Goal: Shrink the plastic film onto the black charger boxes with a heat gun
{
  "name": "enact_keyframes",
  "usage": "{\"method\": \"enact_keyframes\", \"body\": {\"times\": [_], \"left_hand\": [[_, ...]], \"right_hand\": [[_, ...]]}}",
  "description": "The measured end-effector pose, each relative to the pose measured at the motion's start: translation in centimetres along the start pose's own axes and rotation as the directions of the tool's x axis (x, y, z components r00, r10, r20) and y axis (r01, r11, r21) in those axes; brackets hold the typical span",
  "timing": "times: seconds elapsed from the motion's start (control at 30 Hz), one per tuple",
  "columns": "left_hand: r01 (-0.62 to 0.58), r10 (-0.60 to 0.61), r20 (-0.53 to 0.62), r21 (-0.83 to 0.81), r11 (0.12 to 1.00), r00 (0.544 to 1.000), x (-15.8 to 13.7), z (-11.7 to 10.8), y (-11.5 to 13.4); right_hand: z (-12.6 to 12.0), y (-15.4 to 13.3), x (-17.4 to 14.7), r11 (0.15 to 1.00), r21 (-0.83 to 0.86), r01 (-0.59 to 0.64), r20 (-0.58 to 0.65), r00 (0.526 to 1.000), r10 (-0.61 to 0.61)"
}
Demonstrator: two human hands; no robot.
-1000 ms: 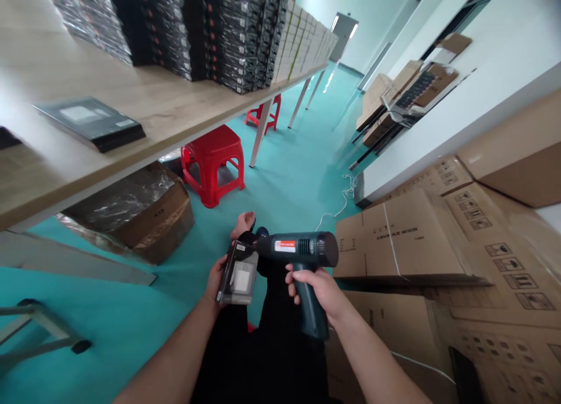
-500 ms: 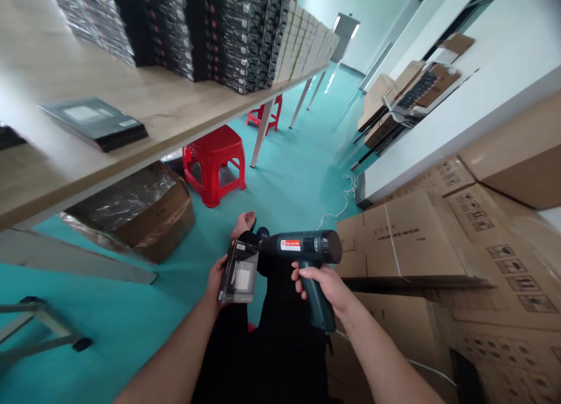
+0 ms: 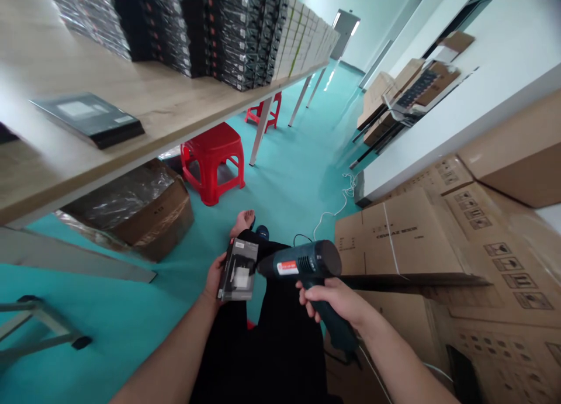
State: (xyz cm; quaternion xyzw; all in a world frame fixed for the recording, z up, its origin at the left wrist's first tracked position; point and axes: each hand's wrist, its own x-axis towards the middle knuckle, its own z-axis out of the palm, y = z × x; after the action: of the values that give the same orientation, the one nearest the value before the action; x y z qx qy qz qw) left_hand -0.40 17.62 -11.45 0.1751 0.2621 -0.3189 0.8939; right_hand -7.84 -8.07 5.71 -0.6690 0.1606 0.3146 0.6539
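A small black box with a pale panel (image 3: 243,258) is in my left hand (image 3: 214,278), whose fingers grip its left side. The box looks film-wrapped and is held above my lap. My right hand (image 3: 328,299) is wrapped round the handle of a dark green heat gun (image 3: 309,259) with a red and white label. The gun's nozzle points left at the box's right side, very close to it; whether they touch I cannot tell. Part of the grip is hidden behind my fingers.
On the wooden table (image 3: 184,109) at left stand tall stacks of wrapped black boxes (image 3: 236,35) and one flat box (image 3: 90,118). Below are a red stool (image 3: 214,158) and an open carton (image 3: 153,223). Large cartons (image 3: 394,234) rise at right. A white cable (image 3: 331,211) runs along the floor.
The heat gun has moved slightly down, and its nozzle has shifted from the box's upper right toward the middle of its right side. The box has barely moved.
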Motion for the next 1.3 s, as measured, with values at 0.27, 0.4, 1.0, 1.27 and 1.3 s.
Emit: {"method": "enact_keyframes", "body": {"times": [0.27,0.4,1.0,1.27,1.3], "left_hand": [[0.006,-0.005,-0.023,0.037,0.999,1.0,0.3,0.1,-0.1],[-0.105,0.11,-0.165,0.037,0.994,0.98,0.5,-0.3,-0.2],[-0.223,0.225,0.013,-0.078,0.972,0.974,1.4,-1.9,0.0],[-0.246,0.239,-0.072,-0.096,0.965,0.968,2.0,-2.6,-0.1],[-0.249,0.242,-0.071,-0.101,0.963,0.968,2.0,-2.5,-0.2]], "right_hand": [[3.4,-1.6,0.2,0.989,0.052,0.14,0.083,0.986,-0.144],[3.3,-1.5,-0.7,0.988,-0.151,0.018,0.339,0.94,0.035],[0.5,2.0,-0.9,0.98,0.198,0.01,0.058,0.998,-0.022],[3.6,3.0,0.3,0.961,0.268,0.073,0.054,0.994,-0.091],[4.0,3.0,0.5,0.955,0.28,0.098,0.039,0.993,-0.113]]}}
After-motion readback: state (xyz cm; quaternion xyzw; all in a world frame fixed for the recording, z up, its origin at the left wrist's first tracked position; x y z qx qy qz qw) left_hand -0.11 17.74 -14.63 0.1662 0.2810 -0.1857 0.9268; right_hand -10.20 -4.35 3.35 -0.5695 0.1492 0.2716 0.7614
